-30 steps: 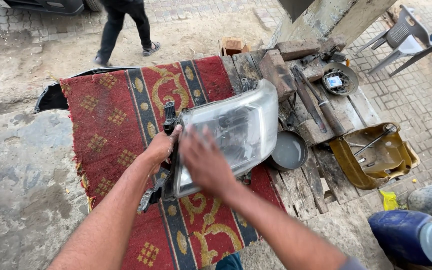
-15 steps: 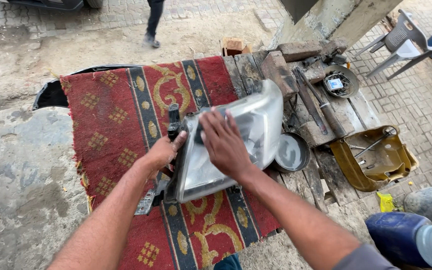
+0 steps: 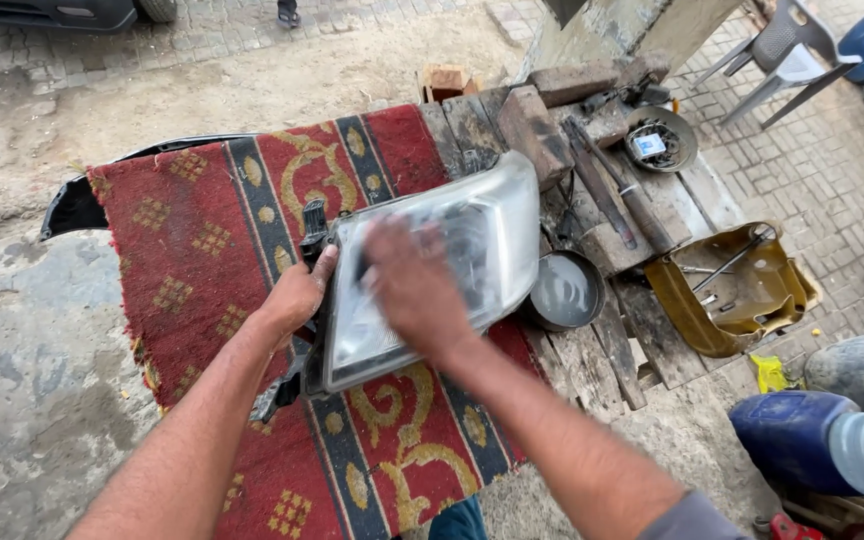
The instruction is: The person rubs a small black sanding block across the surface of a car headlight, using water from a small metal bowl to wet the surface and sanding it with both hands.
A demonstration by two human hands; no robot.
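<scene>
Head view: a car headlight (image 3: 432,270) is lying at centre on a red patterned rug (image 3: 202,240). The left hand (image 3: 297,295), fingers closed, is gripping its nine o'clock edge. The right hand (image 3: 412,285), fingers spread flat, is pressing the lens. A round pan (image 3: 564,292) is sitting at three o'clock.

The broad patterned red carpet (image 3: 202,250) left of the clear-lensed car headlamp (image 3: 432,270) lies bare, giving open room on that side and toward the near edge. The headlamp's right side is crowded: a round dark metal pan (image 3: 564,292) sits just beside it, with long rusty iron bars (image 3: 617,195) and a weathered wooden block (image 3: 534,128) beyond. Farther right, a cut-open yellow plastic container (image 3: 732,290) holding tools blocks the bench edge.
</scene>
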